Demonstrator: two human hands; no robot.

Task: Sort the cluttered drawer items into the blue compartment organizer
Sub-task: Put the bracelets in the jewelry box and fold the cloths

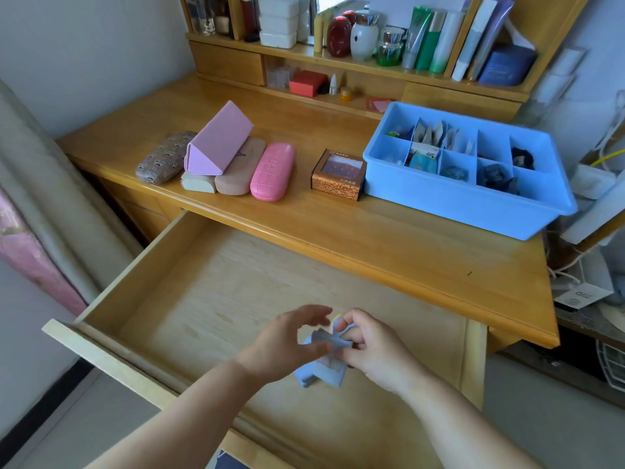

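Over the front of the open drawer (203,265), the left hand (287,343) and right hand (375,350) both pinch a small pale-blue cloth (321,370), likely folding it to fit a compartment. Beyond, the blue organizer (466,201) sits at the desk's (372,238) right edge, glasses cases (270,170) toward the left, shelves behind.

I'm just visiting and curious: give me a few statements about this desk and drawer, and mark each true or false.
1. Both hands hold a pale blue cloth over the open drawer. True.
2. The blue organizer sits inside the drawer. False: it stands on the desk, at the right.
3. A pink triangular case lies on top of other cases. True.
4. Every organizer compartment is empty. False: several hold small items.
5. A copper-patterned box stands left of the organizer. True.
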